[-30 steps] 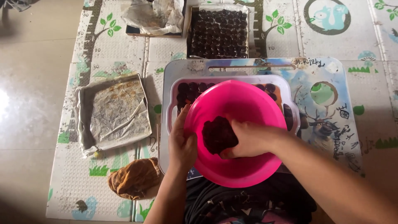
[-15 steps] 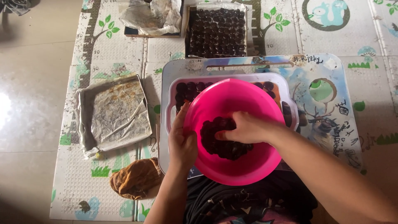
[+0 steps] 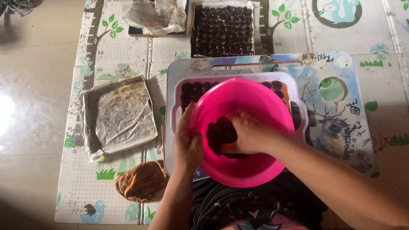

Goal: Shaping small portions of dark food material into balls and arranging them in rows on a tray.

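Note:
A bright pink bowl (image 3: 251,98) sits tilted over a white tray (image 3: 294,81) that holds rows of dark round pieces (image 3: 194,88). My left hand (image 3: 187,142) grips the bowl's left rim. Inside the bowl my right hand (image 3: 249,134) is closed over a heap of dark round pieces (image 3: 219,132), pressing them toward the left wall. The tray rests on a small picture-printed table (image 3: 341,93).
A paper-lined baking tin (image 3: 117,115) lies to the left on the patterned floor mat (image 3: 85,187). A brown cloth (image 3: 142,181) lies below it. Farther back stand a dark tray full of round pieces (image 3: 223,30) and a tin with crumpled paper (image 3: 155,17).
My right hand has gathered the spread pieces back into a heap and shifted slightly lower in the bowl. The left hand stays on the rim.

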